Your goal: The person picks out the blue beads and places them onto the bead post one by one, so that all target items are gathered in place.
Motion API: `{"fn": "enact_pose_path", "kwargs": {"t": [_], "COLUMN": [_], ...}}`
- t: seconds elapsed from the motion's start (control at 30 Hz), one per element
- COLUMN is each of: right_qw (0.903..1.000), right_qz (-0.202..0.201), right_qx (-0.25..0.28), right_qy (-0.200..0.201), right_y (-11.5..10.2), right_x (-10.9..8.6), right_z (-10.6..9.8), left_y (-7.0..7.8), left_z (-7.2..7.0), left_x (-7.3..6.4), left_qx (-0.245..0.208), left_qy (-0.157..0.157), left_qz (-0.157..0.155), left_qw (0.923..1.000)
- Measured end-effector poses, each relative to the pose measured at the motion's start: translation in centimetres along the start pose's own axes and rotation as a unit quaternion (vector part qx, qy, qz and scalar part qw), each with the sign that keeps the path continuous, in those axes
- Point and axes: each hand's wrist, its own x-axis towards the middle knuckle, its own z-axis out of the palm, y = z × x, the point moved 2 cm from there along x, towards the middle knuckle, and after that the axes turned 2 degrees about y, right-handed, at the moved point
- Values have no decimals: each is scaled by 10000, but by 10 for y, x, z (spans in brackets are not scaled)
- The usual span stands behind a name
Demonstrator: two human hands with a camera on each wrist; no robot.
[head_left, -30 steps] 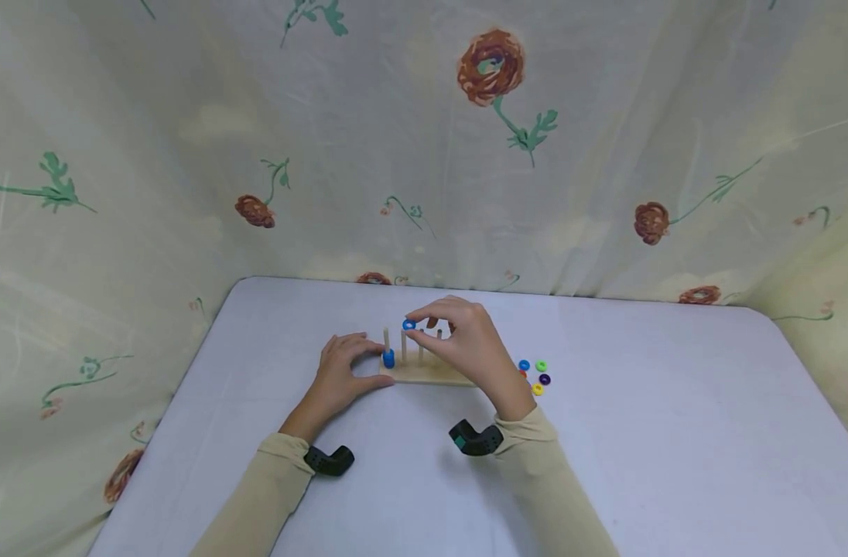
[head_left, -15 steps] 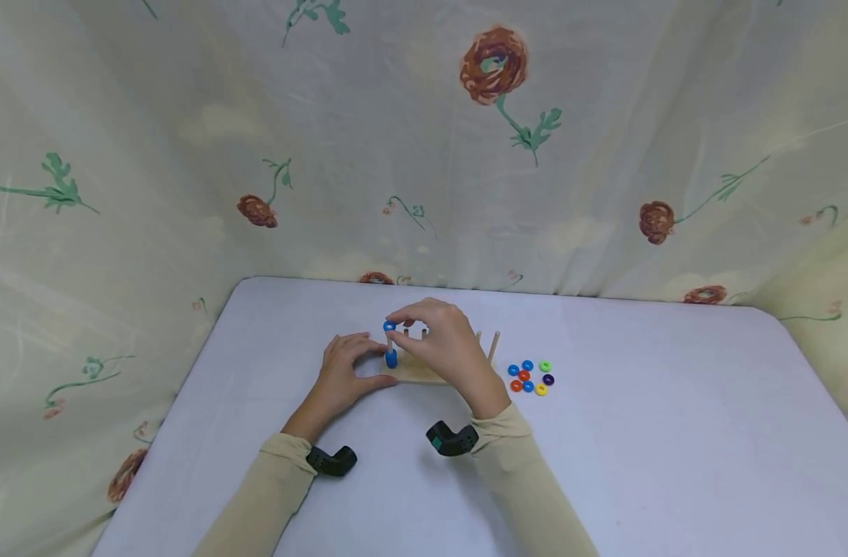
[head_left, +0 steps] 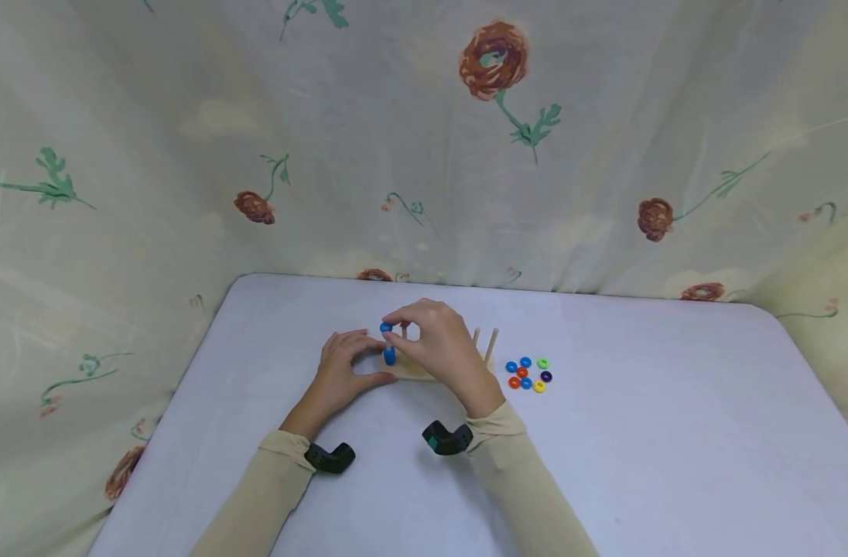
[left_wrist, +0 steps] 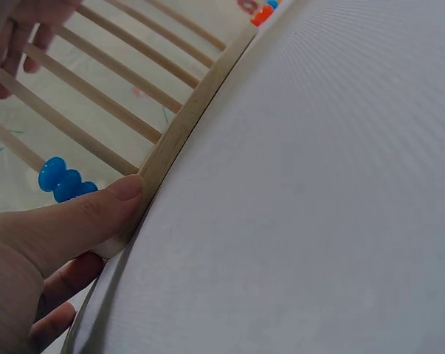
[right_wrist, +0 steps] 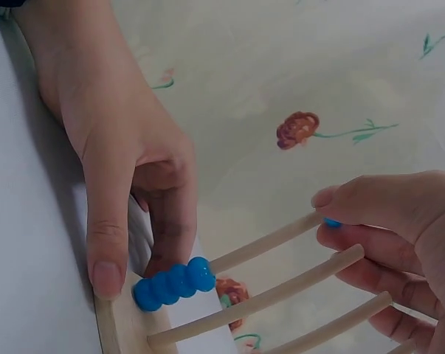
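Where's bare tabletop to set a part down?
Biggest patch: the table right of the loose rings, out to its right edge. Also bare: left of the left hand, and between the sleeves. Crowded: the peg rack, with that hand and stacked blue rings at its left end, the right hand above.

No lettering, brand, number or sign can be read — not one (in any view).

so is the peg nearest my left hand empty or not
Not empty: blue rings are stacked on the lower end of the peg.
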Motion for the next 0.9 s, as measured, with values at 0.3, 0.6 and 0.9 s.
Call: {"fn": "enact_pose_path", "kwargs": {"t": [0.3,0.6,0.9], "right_qw": [10000,10000,9998], "right_qz": [-18,36,-60], "right_qx": [-38,6,-15], "right_qy": [-47,-77,166], "right_y": [2,1,1], "right_x": [0,1,-1], "right_z": [1,0,-5], "left_y": [0,1,1], "left_z": [1,-1,1], "left_x": [0,0,0], "left_qx": [74,-73,-59], "left_qy": [21,48,-10], "left_qz": [-28,-44,-80], "left_qw": [10000,10000,9999]}}
